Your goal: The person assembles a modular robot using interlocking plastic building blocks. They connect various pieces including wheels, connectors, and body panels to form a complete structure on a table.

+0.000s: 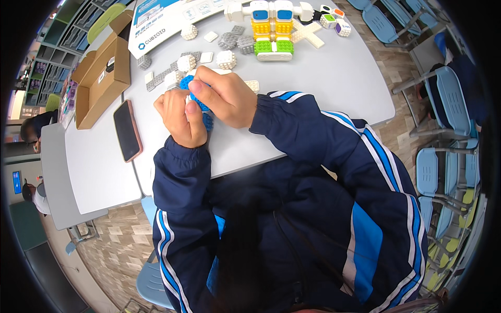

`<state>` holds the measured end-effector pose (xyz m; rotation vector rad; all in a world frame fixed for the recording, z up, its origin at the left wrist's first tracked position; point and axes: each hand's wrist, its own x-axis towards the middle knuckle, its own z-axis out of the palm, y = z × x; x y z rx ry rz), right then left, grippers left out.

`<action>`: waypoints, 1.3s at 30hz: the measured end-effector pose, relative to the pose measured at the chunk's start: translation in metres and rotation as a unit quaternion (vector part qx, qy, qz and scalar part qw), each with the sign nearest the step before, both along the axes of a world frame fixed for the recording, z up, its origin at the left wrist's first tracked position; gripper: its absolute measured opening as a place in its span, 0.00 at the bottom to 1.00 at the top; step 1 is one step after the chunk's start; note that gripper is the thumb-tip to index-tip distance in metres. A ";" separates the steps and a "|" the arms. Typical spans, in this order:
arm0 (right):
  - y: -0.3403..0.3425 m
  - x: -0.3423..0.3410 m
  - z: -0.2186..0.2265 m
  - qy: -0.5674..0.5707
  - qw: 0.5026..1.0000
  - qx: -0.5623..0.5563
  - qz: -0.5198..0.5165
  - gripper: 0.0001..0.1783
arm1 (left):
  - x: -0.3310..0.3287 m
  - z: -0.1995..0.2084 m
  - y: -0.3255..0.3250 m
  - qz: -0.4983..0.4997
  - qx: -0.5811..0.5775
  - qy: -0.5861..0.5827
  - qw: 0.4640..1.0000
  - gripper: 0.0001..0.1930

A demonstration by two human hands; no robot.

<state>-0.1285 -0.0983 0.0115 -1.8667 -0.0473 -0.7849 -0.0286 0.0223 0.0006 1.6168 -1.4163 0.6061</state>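
Both my hands are closed together over the near part of the white table, gripping blue studded building blocks [187,81]. My left hand [181,117] pinches from the left side, its thumb pointing up. From the right, my right hand [225,96] curls over with its thumb pressed on the blocks. My fingers hide most of the blue blocks and how they join. Just beyond lie white studded blocks [186,64], grey studded blocks [228,40] and a grey strip [166,75]. A block figure [273,31] in white, yellow and green stands farther back.
An open cardboard box [104,78] and a phone [127,130] lie to the left. A printed white box lid or sheet [156,31] is at the back. Coloured cubes [334,20] sit at the far right. Blue chairs [452,99] stand right of the table; other people are at left.
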 end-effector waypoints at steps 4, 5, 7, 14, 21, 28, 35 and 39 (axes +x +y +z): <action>0.002 -0.001 -0.002 -0.044 0.999 -0.010 -0.010 0.17 | -0.003 0.000 -0.002 -0.032 -0.003 -0.002 0.999 0.19; 0.003 -0.001 -0.002 -0.049 0.999 0.001 -0.009 0.17 | -0.003 -0.001 -0.003 -0.036 -0.005 0.008 0.999 0.19; 0.004 -0.001 -0.003 -0.060 0.998 0.024 -0.007 0.17 | -0.004 -0.004 -0.003 -0.044 -0.008 0.028 0.999 0.20; 0.003 0.002 -0.007 -0.061 0.997 0.042 -0.008 0.17 | -0.007 -0.006 -0.003 -0.050 0.007 0.075 0.996 0.20; 0.005 0.004 -0.005 -0.051 0.996 0.067 -0.011 0.17 | -0.007 -0.006 -0.006 -0.051 0.004 0.097 0.994 0.22; 0.005 0.006 -0.005 -0.048 0.995 0.082 -0.015 0.18 | -0.005 -0.006 -0.007 -0.053 0.010 0.097 0.994 0.22; 0.004 0.009 -0.008 -0.056 0.993 0.106 -0.003 0.19 | -0.006 -0.007 -0.010 -0.061 0.005 0.119 0.991 0.21; 0.004 0.009 -0.007 -0.060 0.992 0.110 -0.003 0.19 | -0.006 -0.006 -0.009 -0.055 0.013 0.128 0.990 0.21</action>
